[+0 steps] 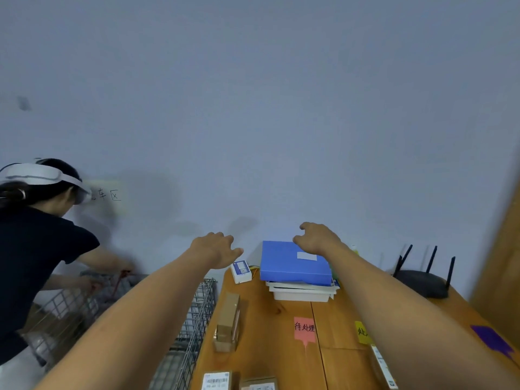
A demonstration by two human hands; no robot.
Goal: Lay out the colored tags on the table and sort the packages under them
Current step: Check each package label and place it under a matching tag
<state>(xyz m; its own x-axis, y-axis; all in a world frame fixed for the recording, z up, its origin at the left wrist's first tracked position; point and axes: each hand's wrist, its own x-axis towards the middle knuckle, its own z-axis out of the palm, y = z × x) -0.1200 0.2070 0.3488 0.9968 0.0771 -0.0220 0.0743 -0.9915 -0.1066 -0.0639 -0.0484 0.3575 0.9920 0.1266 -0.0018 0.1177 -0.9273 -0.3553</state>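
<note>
Left hand (218, 249) and right hand (315, 237) reach forward, fingers loosely curled, holding nothing; the right hangs over a blue plastic file box (292, 263) at the far side of the wooden counter (264, 333); nearer lie a pink paper tag (304, 327), a yellow paper tag (362, 332) and, far right, a purple paper tag (492, 340); a brown cardboard package (228, 322) lies left of the pink tag.
</note>
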